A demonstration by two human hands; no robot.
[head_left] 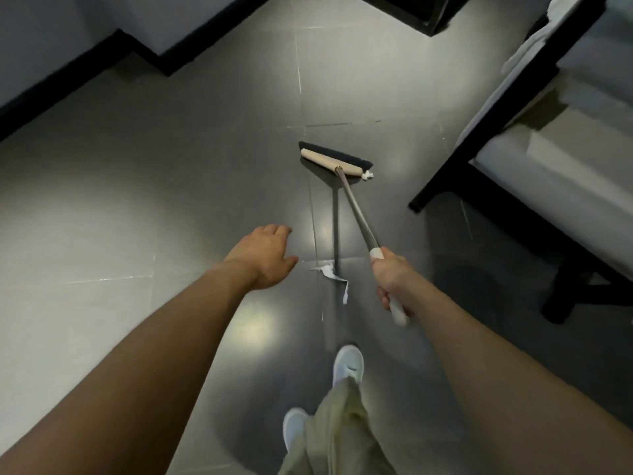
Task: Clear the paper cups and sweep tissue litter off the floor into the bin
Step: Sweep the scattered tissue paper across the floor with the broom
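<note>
Well, the dark-framed seat with pale cushions [548, 180] is cut off at the right edge. A thin, torn white tissue strip [334, 277] lies on the grey tile floor [137, 200], between both hands. The left hand [263, 258] hangs spread, holding nothing. The right hand [394, 279] grips the white end of the long metal broom [355, 207]; a small white tissue bit [367, 174] touches its cream head.

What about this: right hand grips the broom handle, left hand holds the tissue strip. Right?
No. Head view: the left hand is open, holding nothing; the tissue strip lies on the floor. The right hand does grip the broom handle.
</note>
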